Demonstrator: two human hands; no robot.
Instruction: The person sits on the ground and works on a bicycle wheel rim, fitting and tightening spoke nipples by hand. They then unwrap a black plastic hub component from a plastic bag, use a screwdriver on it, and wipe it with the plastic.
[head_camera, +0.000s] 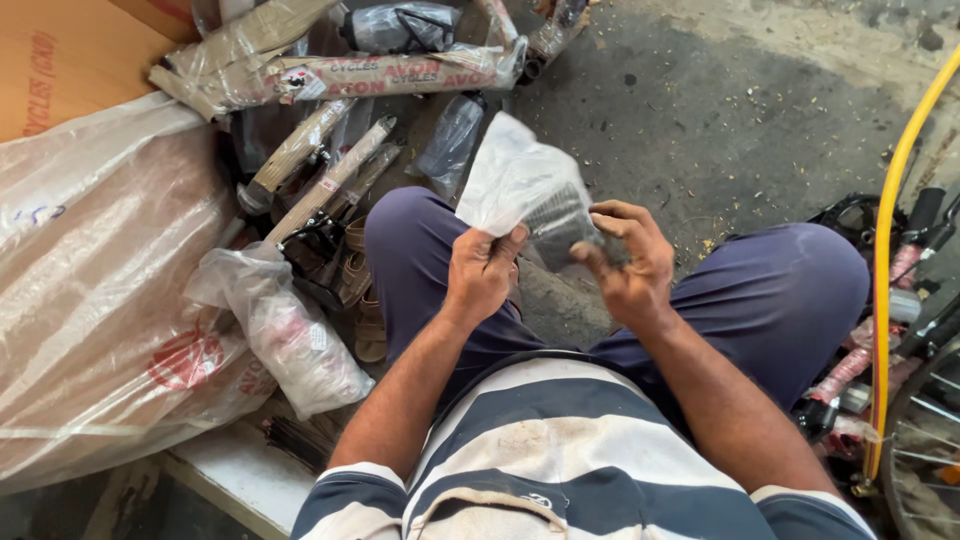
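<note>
Person sat low, knees apart, w/ both hands up between them. Left hand (482, 272) pinched the lower left edge of a small clear bag (520, 180), thumb on top, fingers curled under. Right hand (628, 258) gripped the bag's right side, fingers bent round a dark bundle (558, 225) inside — looked like thin metal rods or spokes, too blurred to be sure. Neither hand was spread; both were closed on the plastic. Bag was held in the air over the gap between the knees, top corner pointing up and away.

To the left lay a big plastic sack (90, 300), a smaller bag (295, 340) of pale parts beside it, and wrapped tubes (330, 170) on the ground. A long wrapped part (400, 72) lay across the top. Sandals (365, 300) were just beside the left thigh. At the right edge stood a yellow bike frame (890, 250) w/ part of a wheel (925, 450). Floor (720, 110) was gritty concrete.

Judgement: hands seemed to be working the bag open. Doing that well prob. means keeping the bundle pinned thru the plastic w/ the right hand while the left pulls the film, and keeping the mouth up so loose bits don't drop onto the gritty floor. Tearing slowly, near the edge, should stop the contents spilling at once.
</note>
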